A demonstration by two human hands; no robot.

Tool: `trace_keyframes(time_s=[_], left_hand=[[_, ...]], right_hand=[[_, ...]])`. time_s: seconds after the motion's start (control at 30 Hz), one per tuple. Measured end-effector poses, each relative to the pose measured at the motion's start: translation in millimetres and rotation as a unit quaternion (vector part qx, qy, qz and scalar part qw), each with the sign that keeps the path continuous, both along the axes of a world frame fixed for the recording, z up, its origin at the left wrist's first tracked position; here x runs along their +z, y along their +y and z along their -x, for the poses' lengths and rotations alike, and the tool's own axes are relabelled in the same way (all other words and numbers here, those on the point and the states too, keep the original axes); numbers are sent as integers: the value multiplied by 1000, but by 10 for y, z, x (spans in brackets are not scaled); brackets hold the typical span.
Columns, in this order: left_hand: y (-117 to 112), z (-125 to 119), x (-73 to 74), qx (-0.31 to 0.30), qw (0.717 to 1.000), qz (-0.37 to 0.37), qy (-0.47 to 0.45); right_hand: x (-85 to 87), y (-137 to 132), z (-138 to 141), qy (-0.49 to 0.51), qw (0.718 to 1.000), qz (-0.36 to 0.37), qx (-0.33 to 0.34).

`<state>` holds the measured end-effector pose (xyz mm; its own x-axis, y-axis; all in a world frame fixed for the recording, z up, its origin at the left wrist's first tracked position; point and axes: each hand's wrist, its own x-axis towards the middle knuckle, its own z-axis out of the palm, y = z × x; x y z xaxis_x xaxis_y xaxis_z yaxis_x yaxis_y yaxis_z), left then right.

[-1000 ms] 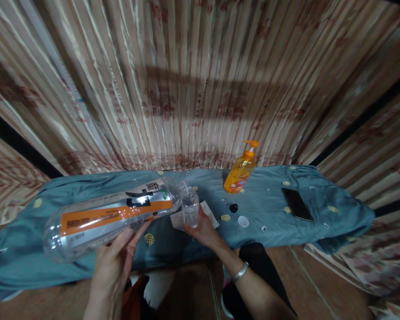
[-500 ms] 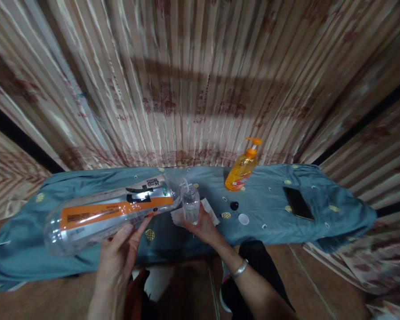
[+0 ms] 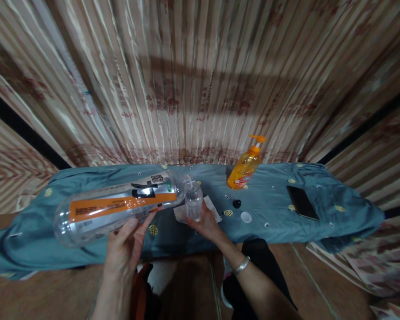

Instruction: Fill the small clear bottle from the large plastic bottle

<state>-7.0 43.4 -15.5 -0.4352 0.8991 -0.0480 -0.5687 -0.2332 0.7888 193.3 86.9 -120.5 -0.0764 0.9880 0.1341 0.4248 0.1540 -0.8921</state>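
My left hand is closed around the underside of a large clear plastic bottle with an orange and silver label. The bottle lies tilted, almost level, its mouth pointing right. That mouth meets the top of a small clear bottle, which my right hand grips around its lower part. Clear liquid seems to be inside the small bottle; whether any is flowing I cannot tell. A white tissue lies beneath and behind the right hand on the blue-green cloth.
Behind the small bottle, to the right, stands an orange pump bottle. A small black cap and a white round lid lie on the cloth. Farther right is a dark phone. A patterned curtain hangs along the back.
The large bottle's base has come up slightly, so it lies a little closer to level. Both bottles stay mouth to mouth. The whole view has shifted slightly.
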Motion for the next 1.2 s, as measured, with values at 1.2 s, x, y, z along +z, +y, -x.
trace_keyframes(time_s=[1.2], left_hand=[[75,93,92,-12,1000,-1,10]], right_hand=[[54,-11,8,-6,1000,5,-3]])
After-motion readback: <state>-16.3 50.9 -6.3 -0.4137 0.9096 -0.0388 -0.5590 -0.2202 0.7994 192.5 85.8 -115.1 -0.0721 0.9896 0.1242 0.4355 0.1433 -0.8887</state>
